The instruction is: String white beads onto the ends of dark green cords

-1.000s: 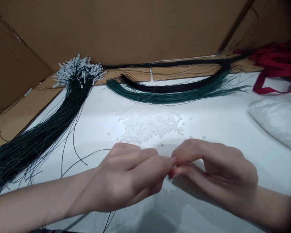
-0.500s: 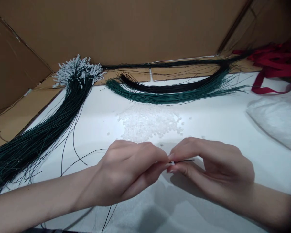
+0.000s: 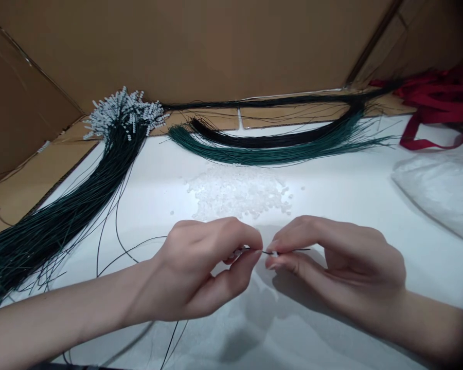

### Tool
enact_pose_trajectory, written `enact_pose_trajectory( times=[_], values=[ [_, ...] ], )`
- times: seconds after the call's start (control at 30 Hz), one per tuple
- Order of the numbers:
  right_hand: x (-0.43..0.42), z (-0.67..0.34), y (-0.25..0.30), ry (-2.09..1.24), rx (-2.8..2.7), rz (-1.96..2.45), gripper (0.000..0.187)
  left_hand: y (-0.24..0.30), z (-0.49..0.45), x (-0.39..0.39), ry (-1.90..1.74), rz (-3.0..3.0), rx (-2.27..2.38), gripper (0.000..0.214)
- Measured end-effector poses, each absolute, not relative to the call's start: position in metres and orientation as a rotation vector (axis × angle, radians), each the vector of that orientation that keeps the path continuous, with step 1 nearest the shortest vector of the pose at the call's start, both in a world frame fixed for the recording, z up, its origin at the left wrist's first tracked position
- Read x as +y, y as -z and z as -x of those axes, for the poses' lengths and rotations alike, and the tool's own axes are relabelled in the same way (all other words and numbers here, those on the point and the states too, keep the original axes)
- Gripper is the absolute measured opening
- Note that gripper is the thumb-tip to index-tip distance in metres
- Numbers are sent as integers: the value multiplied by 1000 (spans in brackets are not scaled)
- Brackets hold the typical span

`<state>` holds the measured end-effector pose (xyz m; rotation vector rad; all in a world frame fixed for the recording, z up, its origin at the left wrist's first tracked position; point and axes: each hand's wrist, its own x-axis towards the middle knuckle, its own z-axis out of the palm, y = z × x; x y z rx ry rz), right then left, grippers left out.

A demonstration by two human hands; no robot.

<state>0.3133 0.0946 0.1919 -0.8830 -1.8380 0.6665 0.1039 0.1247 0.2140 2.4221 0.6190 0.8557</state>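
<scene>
Thumb and fingertips of my left hand (image 3: 212, 270) pinch a thin dark wire (image 3: 301, 250). A few small white beads show on the wire inside that hand, partly hidden by the fingers. Just to the right, my right hand (image 3: 347, 262) grips a white bead (image 3: 274, 253) on the same wire, whose end sticks out past the fingertips. A short stretch of wire shows between the hands. Behind them lies a spread of loose translucent white beads (image 3: 235, 190) on the white work surface (image 3: 355, 190).
At left lies a thick bundle of dark green wires (image 3: 81, 200), tipped with white bead clusters (image 3: 125, 110). Black wires (image 3: 270, 141) and green wires (image 3: 262, 155) curve across the back. Red ribbon (image 3: 440, 110) and a clear plastic bag (image 3: 440, 190) sit at right. Cardboard walls (image 3: 224, 51) enclose the back.
My left fingertips have shifted slightly left, away from my right ones, opening a small gap with wire showing. Beads inside my left hand have come into sight.
</scene>
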Motion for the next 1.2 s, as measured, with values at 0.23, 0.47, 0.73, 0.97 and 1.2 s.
enact_pose_trajectory(
  times=[0.23,0.47,0.73,0.97,1.2],
  values=[
    [93,-311,-194,-649,-1875,914,9,-212,-106,124,-821,-2436,618,11],
    [93,-314,-198,-607,-1893,917,6,-212,-105,125,-864,-2388,628,7],
    [97,-316,-200,-615,-1880,993,12,-218,-90,127,-711,-2146,733,20],
    [96,-313,-201,-651,-1902,1022,13,-233,-95,122,-405,-2046,928,17],
    [91,-313,-205,-765,-1852,1031,13,-231,-115,123,-521,-2147,890,9]
  ],
)
